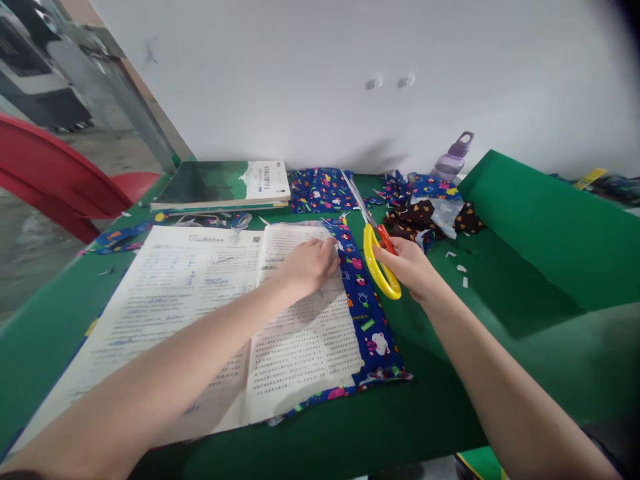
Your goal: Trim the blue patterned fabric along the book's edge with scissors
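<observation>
An open book [300, 360] with printed pages and handwriting lies across the table. Dark blue patterned fabric [367, 313] with small animal figures is folded over the book's right edge and shows along its bottom edge. My left hand [314, 265] rests at the upper right of the right page, fingers curled at the fabric's inner edge; what they pinch, if anything, is hidden. In my right hand [407, 267] is a pair of scissors [377, 250] with one yellow and one red handle, its blades pointing up and away. The blades are over the table, just right of the book's top corner.
Stacked books [215, 183] lie at the back left, beside a blue patterned fabric piece [320, 190]. Fabric scraps [425, 217], a purple bottle [453, 157] and a green divider [555, 227] are to the right. A red chair [55, 173] stands left of the table.
</observation>
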Tool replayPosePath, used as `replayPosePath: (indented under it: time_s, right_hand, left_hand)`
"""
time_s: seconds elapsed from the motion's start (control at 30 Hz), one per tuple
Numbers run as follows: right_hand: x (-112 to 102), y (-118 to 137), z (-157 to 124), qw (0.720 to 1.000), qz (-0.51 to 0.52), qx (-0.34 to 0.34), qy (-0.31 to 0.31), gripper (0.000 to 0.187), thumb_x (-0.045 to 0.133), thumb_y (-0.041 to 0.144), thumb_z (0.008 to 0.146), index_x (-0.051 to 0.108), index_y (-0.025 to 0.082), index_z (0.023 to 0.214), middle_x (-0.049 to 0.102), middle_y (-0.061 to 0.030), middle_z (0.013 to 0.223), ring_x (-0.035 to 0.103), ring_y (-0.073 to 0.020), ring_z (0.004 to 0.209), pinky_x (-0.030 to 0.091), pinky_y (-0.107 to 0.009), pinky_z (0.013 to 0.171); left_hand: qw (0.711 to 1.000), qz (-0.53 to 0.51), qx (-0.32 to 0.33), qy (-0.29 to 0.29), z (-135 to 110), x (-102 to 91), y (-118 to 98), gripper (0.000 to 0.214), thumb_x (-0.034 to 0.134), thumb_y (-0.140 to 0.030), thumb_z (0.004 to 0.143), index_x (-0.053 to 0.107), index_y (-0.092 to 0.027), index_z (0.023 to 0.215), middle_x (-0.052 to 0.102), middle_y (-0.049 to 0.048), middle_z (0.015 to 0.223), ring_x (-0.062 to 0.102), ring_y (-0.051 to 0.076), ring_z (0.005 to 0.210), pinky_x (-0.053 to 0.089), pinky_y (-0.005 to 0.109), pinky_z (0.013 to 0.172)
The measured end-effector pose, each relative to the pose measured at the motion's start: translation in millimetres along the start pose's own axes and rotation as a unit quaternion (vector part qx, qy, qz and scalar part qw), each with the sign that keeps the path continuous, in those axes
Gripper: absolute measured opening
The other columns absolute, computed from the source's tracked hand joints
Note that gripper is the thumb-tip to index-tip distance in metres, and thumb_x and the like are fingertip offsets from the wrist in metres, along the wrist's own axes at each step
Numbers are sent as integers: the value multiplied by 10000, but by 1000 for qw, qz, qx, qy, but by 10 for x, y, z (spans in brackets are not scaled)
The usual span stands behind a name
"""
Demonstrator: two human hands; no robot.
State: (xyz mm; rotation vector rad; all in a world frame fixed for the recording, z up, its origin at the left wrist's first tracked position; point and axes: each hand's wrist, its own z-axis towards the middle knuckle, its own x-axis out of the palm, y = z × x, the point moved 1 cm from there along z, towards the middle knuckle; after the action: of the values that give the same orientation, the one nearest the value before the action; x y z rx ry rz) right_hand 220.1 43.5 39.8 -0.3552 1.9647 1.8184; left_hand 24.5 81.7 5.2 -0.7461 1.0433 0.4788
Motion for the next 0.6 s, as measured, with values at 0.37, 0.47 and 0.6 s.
replayPosePath:
  time_s: [0.37,0.47,0.6]
  right_hand:
    - [-26,-7,18,994,-107,-12,2,477,648,573,591,539,181,840,465,42,587,445,-116,518,316,-267,477]
    - [-63,10,4,987,-161,-24,3,518,650,616,554,537,190,827,483,32,601,449,-124,515,318,-282,484]
    - [-107,38,-26,959,-279,-49,4,534,590,681,574,536,199,799,554,-13,664,489,-148,557,327,-302,509]
  left_hand:
    - [994,105,10,11,-253,53,-373,426,370,-410,927,533,-88,1153,519,207,1234,446,358,1167,389,478,889]
    - [993,112,6,24,-298,79,-428,480,396,-429,916,483,-73,1226,459,224,1303,398,382,1215,360,503,924]
    - [996,87,21,11,-285,47,-410,402,361,-357,927,438,-118,1241,478,168,1296,415,325,1209,356,463,946]
